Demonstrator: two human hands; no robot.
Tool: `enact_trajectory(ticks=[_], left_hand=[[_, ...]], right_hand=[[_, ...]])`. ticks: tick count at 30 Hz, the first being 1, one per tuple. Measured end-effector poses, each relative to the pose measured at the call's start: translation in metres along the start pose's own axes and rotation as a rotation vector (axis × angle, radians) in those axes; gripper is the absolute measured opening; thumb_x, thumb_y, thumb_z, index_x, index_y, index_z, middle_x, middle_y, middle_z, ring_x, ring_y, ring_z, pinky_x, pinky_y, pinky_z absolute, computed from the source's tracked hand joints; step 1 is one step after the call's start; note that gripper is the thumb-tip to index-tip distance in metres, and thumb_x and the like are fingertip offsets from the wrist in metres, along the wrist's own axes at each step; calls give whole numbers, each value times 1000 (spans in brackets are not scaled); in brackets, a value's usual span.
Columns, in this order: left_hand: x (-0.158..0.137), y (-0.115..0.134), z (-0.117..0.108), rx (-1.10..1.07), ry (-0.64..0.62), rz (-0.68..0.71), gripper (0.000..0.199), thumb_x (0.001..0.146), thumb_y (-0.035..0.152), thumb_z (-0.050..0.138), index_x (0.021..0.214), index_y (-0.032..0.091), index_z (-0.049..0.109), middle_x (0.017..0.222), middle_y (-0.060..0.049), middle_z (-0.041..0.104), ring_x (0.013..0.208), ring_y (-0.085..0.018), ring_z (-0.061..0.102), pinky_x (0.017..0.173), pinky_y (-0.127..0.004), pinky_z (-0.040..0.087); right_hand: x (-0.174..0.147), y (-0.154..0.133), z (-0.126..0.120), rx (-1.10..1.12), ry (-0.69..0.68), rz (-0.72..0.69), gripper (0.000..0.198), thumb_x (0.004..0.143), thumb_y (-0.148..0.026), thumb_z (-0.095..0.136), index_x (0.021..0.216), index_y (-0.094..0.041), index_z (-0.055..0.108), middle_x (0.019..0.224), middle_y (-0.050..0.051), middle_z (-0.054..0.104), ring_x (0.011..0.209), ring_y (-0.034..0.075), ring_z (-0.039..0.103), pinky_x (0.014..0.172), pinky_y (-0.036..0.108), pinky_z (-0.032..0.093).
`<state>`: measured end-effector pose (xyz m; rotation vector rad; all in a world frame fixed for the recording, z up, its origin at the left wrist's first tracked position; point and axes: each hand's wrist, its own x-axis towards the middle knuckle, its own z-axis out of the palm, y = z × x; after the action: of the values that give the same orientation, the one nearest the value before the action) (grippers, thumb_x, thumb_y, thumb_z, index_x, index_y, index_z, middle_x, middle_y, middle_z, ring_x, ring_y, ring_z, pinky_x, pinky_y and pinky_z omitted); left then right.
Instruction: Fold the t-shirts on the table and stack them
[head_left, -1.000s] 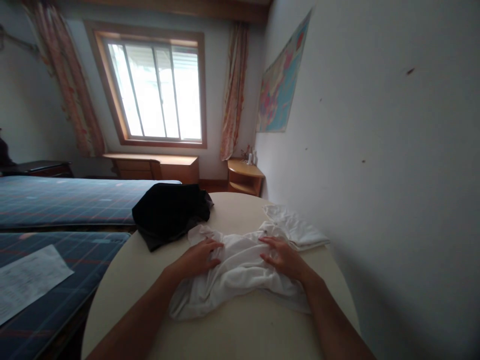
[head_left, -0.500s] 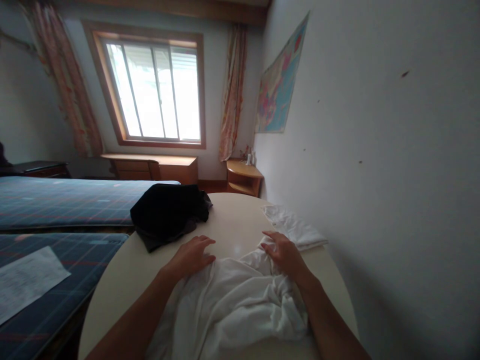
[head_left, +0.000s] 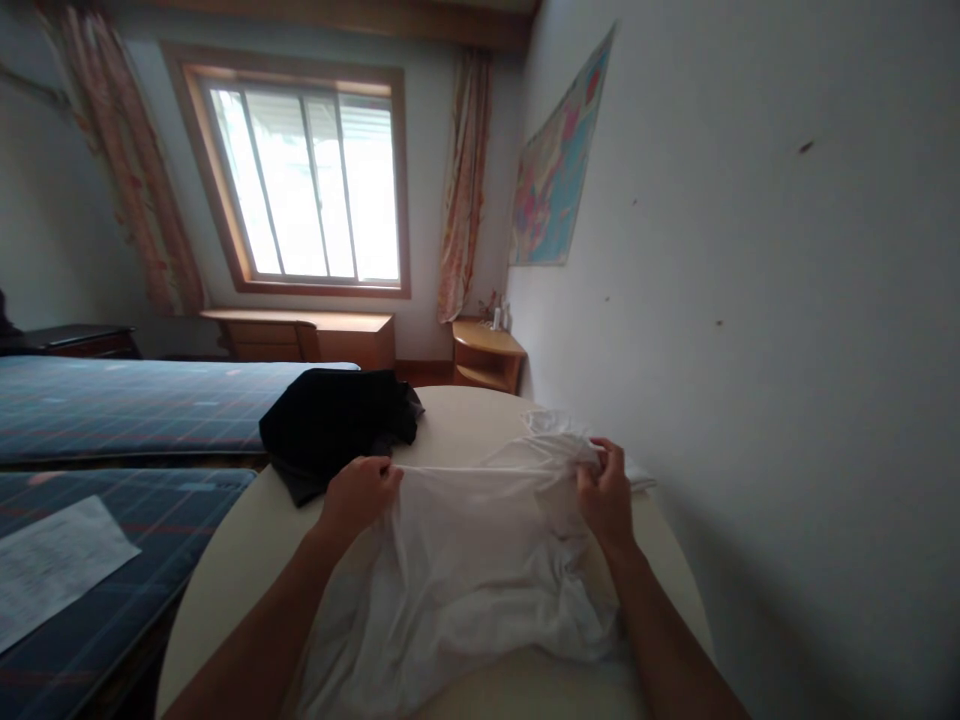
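Round cream desk [head_left: 461, 420] nr a blue bed [head_left: 150, 405]. White cloth [head_left: 472, 560] is mid-desk, btwn L hand [head_left: 361, 490] & R hand [head_left: 607, 495], spread twd the near edge. Its far side runs tight L to R, fingers pinching both ends. Black cloth [head_left: 330, 420] sits at far L edge, just past L hand; 2nd white cloth [head_left: 551, 421], far R edge, is partly hid by R hand. Can't tell if the white ones touch.

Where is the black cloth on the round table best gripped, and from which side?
Probably by the near corner of the black cloth, from the near side: that corner tapers toward the person, while the rest lies bunched in a heap. The left hand is closest, but it grips the white cloth.
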<state>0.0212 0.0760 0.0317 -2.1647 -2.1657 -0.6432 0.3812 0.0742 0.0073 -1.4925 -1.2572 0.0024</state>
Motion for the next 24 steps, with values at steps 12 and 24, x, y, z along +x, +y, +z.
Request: enact_trajectory(ticks=[12,24], left_hand=[[-5,-14,19,114,-306,41,44,80,49,62,113,20,71,118,-13,70,107,-32,65,86,-36,48],[-14,7,17,-43,-263,214,31,86,42,53,86,23,77,86,-10,75,81,-26,68,73,-32,45]], right_hand=[[-4,4,6,-173,-422,5,22,79,-40,55,90,-22,63,85,6,72,81,23,67,73,30,47],[-8,-8,2,-34,-640,-90,42,88,-52,46,85,-19,73,80,7,74,76,23,67,69,31,48]])
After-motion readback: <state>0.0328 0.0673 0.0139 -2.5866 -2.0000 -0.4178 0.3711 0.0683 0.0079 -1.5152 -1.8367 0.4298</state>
